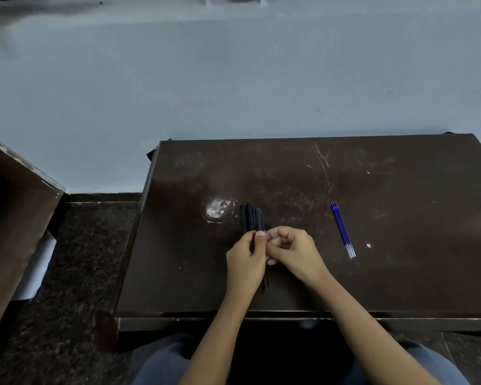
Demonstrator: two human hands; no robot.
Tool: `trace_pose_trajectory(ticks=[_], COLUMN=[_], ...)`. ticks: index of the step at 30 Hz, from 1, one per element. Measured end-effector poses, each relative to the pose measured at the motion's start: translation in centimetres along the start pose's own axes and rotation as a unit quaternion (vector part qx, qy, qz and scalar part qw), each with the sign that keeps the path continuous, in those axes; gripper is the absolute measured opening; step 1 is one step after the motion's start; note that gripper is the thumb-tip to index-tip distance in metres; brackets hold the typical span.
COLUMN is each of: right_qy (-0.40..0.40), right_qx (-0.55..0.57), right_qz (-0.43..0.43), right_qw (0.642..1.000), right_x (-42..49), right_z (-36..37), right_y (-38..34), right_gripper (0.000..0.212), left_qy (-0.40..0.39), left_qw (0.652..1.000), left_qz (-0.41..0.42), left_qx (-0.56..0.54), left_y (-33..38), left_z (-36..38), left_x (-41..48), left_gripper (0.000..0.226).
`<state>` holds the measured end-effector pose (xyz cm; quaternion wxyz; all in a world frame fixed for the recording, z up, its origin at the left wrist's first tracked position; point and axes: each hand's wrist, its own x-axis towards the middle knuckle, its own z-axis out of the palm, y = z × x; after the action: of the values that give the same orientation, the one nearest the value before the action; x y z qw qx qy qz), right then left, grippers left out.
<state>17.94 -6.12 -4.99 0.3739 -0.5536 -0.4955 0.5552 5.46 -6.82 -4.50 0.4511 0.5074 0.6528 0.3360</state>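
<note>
The left hand [246,257] grips a bunch of dark blue-black plastic pens [250,218] over the middle of the scratched dark brown wooden table [386,279]. The right hand [292,250], fingers curled, pinches the rightmost pen of that bunch. Slim blue ink refills [343,229] lie well apart to the right (side by side) on the tabletop.

Three dark pens [250,218] — three blue refills [342,230].

Scratched dark brown table [372,273] with a pale worn patch [218,209]; dark pens [250,216] just beside the patch, blue refills [343,229] well apart, rightward.
</note>
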Motion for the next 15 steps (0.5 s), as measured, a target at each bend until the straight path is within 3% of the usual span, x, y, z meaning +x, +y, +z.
trace_pose_trajectory(ticks=[3,5,8,11,15], right_qy=[-0.020,0.013,0.072,0.063,0.057], right_qx=[0.044,0.059,0.089,0.120,0.122], right_qz=[-0.001,0.002,0.015,0.023,0.022], right_qw=[0.999,0.998,0.993,0.991,0.991], right_x=[0.1,0.5,1.4,2.1,2.1], right_z=[0.1,-0.1,-0.4,-0.5,0.1], right_y=[0.3,0.4,0.1,-0.7,-1.4], right_gripper=[0.021,0.019,0.016,0.020,0.020], left_qy=[-0.010,-0.021,-0.012,-0.018,-0.001], left_qw=[0.999,0.998,0.999,0.993,0.990], left_qz=[-0.016,-0.023,0.043,0.106,0.122], left_qx=[-0.028,-0.054,0.027,0.058,0.066], left_y=[-0.2,-0.3,-0.6,-0.8,-0.8], left_z=[0.0,-0.3,-0.8,-0.6,-0.2], left_x=[0.9,1.3,1.6,1.3,1.4], left_gripper=[0.024,0.024,0.019,0.015,0.016])
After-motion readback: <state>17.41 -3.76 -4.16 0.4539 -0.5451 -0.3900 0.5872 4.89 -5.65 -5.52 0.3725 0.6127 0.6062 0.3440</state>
